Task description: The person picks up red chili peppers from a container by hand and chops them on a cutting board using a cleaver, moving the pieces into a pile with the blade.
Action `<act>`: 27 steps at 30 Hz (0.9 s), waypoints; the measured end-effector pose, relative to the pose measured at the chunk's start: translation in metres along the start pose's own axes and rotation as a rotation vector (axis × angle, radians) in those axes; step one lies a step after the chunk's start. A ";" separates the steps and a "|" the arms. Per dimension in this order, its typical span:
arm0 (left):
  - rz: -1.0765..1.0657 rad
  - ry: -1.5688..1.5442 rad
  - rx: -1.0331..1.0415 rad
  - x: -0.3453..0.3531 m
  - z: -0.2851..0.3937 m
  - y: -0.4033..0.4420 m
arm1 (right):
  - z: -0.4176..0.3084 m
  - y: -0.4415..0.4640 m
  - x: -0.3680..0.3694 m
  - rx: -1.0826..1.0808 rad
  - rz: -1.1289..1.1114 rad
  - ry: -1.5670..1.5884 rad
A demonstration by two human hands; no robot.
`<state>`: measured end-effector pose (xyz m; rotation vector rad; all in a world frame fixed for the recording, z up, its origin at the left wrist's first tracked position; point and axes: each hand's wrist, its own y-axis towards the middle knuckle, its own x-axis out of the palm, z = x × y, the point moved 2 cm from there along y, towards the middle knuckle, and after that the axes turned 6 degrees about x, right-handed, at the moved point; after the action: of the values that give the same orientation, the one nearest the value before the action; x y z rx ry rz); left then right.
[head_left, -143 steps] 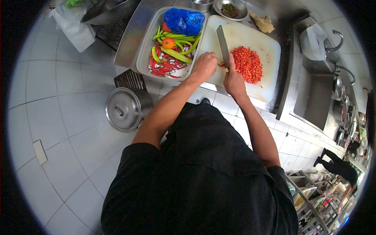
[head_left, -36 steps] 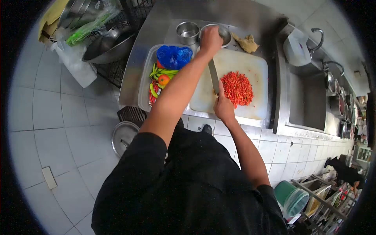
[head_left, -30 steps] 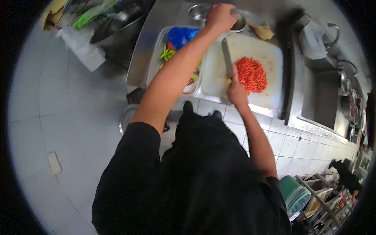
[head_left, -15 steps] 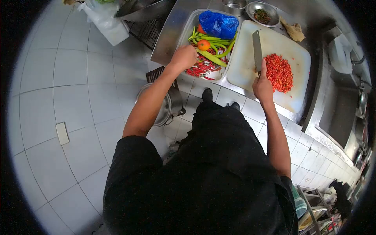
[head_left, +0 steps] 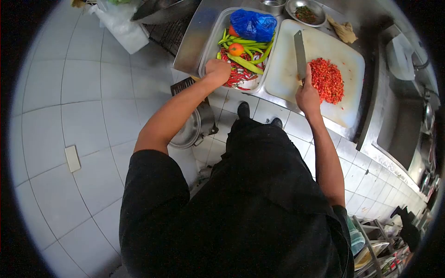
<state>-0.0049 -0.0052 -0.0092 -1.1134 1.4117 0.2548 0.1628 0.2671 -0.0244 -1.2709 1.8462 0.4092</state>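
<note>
Jutting forward from the right grip [head_left: 308, 97] is a knife [head_left: 300, 52].

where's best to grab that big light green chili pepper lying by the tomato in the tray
Probably around the middle of the light green chili pepper, pinching its long sides from above: it lies slantwise over the red chilies with its upper face uncovered. Best come from the near side, since the tomato sits by its far side.
</note>
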 end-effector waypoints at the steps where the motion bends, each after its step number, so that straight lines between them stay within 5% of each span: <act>1: -0.031 0.022 -0.013 0.001 0.000 0.001 | -0.001 0.000 -0.001 0.007 -0.018 0.007; 10: -0.025 0.016 0.038 -0.010 -0.004 -0.002 | -0.012 -0.021 0.006 0.006 0.010 0.080; 18: 0.353 -0.335 -0.049 -0.079 -0.007 -0.047 | 0.013 -0.031 -0.012 0.066 0.008 0.094; 23: 0.619 -0.707 0.300 -0.112 0.070 -0.065 | 0.027 -0.026 -0.022 0.103 0.018 0.046; 27: 0.560 -0.758 0.394 -0.079 0.143 -0.033 | 0.024 -0.026 -0.028 0.099 0.003 0.062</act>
<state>0.0942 0.1190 0.0429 -0.2158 0.9831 0.6836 0.2005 0.2887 -0.0115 -1.2261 1.8962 0.2797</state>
